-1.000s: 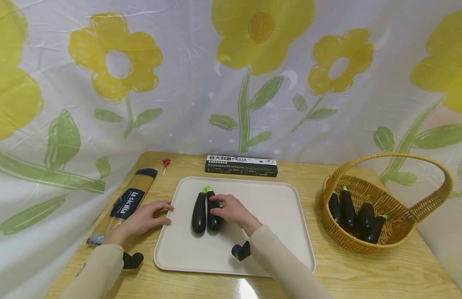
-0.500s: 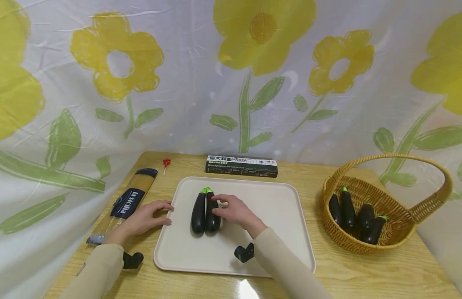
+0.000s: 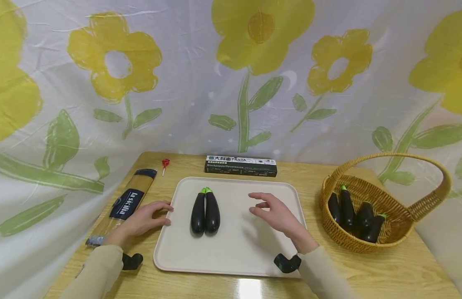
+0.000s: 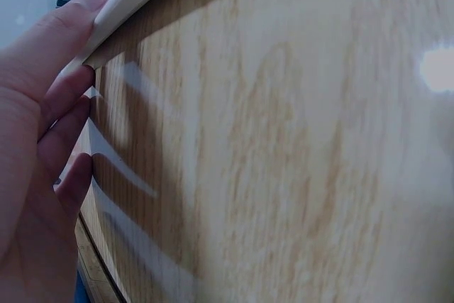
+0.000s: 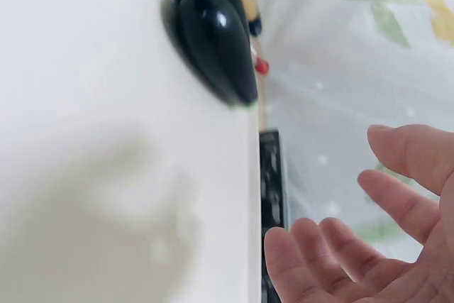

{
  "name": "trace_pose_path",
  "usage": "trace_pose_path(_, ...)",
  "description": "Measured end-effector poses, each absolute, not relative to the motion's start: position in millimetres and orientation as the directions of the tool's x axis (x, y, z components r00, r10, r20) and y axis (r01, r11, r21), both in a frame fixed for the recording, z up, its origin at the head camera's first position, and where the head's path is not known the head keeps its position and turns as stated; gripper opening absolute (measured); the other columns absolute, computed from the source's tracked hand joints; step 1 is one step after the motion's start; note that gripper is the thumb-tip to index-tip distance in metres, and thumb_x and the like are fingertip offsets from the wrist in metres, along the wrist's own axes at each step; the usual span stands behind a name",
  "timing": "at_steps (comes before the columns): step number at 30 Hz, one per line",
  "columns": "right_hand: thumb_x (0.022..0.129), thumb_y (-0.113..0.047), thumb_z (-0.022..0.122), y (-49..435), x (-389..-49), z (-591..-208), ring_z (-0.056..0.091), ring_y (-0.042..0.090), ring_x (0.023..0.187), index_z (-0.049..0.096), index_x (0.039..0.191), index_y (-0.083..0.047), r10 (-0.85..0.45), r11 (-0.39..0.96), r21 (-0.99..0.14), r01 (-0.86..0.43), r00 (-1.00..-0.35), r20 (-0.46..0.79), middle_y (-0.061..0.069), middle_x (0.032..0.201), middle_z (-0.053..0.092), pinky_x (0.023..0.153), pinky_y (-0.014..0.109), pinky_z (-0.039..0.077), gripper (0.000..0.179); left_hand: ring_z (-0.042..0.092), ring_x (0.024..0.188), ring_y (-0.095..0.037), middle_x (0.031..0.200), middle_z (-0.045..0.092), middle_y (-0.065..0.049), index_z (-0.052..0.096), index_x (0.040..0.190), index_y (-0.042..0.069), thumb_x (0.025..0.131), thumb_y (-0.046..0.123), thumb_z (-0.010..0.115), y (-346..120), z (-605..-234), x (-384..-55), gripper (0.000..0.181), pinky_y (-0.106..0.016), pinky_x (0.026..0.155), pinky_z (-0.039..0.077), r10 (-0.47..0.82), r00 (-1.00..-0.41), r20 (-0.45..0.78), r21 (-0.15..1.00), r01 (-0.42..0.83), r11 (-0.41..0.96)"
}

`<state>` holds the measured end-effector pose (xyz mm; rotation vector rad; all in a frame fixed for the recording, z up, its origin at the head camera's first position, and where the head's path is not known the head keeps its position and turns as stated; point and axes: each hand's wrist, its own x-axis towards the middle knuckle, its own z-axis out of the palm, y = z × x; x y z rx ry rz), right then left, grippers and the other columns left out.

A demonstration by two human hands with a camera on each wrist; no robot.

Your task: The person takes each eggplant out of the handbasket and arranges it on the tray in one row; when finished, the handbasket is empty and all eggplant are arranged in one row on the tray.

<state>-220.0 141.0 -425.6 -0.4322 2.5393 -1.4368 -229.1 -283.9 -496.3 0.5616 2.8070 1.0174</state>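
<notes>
Over the right part of the pale tray (image 3: pixel 231 255), the right hand (image 3: pixel 275 214) is hovering released, its fingers loose and thumb parted from them. The left hand (image 3: pixel 146 217) is resting relaxed against the tray's left edge, fingers unclenched. Two eggplants (image 3: pixel 212 214) are lying side by side on the tray, left of its middle (their green stems are pointing away from the person). To the right, a wicker basket (image 3: pixel 343 241) is holding more eggplants. A "la sicilia" packet (image 3: pixel 128 203) is lying beyond the left hand. Farther back, a pasta box (image 3: pixel 240 167) and red lollipop (image 3: pixel 165 162) are lying before a flowered cloth (image 3: pixel 186 83).
</notes>
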Motion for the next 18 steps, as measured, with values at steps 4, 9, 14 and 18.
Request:
trace_pose_path(4, 0.093, -0.028, 0.069, 176, -208, -420, 0.06, 0.028, 0.115, 0.06, 0.133, -0.017, -0.338, 0.522, -0.824, -0.22, -0.94, 0.037, 0.009, 0.138, 0.053, 0.09, 0.041, 0.052, 0.042, 0.043, 0.132, -0.043, 0.14, 0.052, -0.021, 0.065, 0.12, 0.013, 0.088, 0.034, 0.073, -283, -497, -227, 0.039, -0.06, 0.109, 0.032, 0.373, -0.927, 0.038, 0.638, 0.309, 0.705)
trace_pose_path(9, 0.096, -0.034, 0.063, 225, -187, -406, 0.059, 0.029, 0.117, 0.057, 0.136, -0.017, -0.273, 0.549, -0.814, -0.192, -0.961, 0.043, 0.01, 0.135, 0.056, 0.091, 0.04, 0.051, 0.044, 0.043, 0.132, -0.043, 0.14, 0.052, -0.02, 0.065, 0.12, 0.012, 0.088, 0.033, 0.074, -280, -500, -227, 0.04, -0.059, 0.109, 0.032, 0.383, -0.922, 0.055, 0.645, 0.325, 0.691)
trace_pose_path(14, 0.099, -0.04, 0.056, 275, -171, -386, 0.061, 0.015, 0.109, 0.048, 0.143, -0.014, -0.153, 0.61, -0.782, -0.128, -0.987, 0.043, 0.013, 0.128, 0.061, 0.085, 0.026, 0.052, 0.052, 0.043, 0.132, -0.043, 0.141, 0.051, -0.021, 0.065, 0.12, 0.013, 0.088, 0.034, 0.073, -279, -500, -228, 0.04, -0.059, 0.109, 0.033, 0.379, -0.924, 0.046, 0.649, 0.317, 0.692)
trace_pose_path(18, 0.101, -0.039, 0.052, 311, -170, -376, 0.058, -0.007, 0.097, 0.042, 0.147, -0.009, -0.088, 0.66, -0.744, -0.105, -0.994, 0.063, 0.02, 0.129, 0.059, 0.076, 0.017, 0.051, 0.056, 0.043, 0.132, -0.043, 0.14, 0.051, -0.021, 0.065, 0.119, 0.012, 0.087, 0.032, 0.075, -281, -499, -229, 0.04, -0.059, 0.109, 0.033, 0.375, -0.926, 0.052, 0.653, 0.315, 0.688)
